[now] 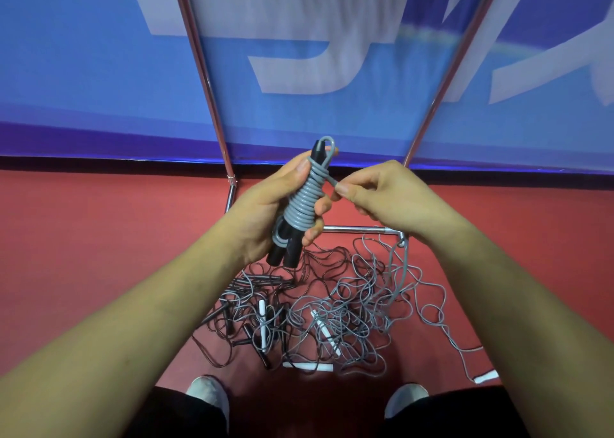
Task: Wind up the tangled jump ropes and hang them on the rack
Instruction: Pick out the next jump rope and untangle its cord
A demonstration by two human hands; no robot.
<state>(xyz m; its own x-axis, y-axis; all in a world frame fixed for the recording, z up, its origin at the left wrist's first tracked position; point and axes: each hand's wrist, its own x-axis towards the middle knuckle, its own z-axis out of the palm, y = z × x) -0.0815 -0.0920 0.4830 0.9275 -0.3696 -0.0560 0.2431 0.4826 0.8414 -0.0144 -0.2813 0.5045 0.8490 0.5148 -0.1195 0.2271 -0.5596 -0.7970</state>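
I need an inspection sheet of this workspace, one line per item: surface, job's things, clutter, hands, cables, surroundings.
Surface: red floor.
Job's things: wound rope, grey, coiled round two black handles; tangled ropes piled on the floor; metal rack behind the pile.
Clutter: nothing seen.
Hands: left hand grips the coiled bundle; right hand pinches its loose end.
Cables: nothing seen besides the ropes.
Surroundings: blue banner behind the rack; shoes at the bottom edge.

The gap between the rack's left upright [202, 82] and right upright [445, 82] is filled by the left hand [265, 205] gripping the wound jump rope [300, 205] and the right hand [382, 195] pinching its cord [330, 180]. Below, tangled ropes [332, 308] cover the near floor up to the low crossbar [355, 228]. Red floor [83, 238] lies open on either side; a blue banner [66, 72] closes off the far side.
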